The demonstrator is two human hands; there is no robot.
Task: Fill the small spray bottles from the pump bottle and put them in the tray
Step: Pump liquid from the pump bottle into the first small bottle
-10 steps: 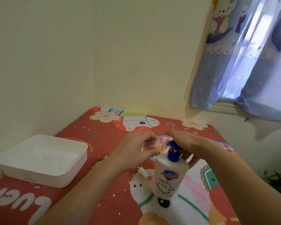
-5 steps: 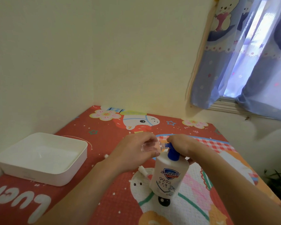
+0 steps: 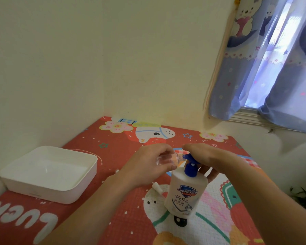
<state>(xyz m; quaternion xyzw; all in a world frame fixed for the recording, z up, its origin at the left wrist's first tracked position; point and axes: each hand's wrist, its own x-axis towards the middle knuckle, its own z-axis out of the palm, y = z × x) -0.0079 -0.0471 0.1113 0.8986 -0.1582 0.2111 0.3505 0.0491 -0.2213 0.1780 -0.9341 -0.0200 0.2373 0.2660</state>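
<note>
In the head view, the left hand grips a small clear spray bottle on its side, its mouth against the blue nozzle of the pump bottle. The right hand lies flat on the pump head, fingers extended. Pressing slowly and keeping the mouth on the nozzle should avoid spills. A white spray cap lies just left of the pump bottle. The white tray sits well left, with nothing between.
</note>
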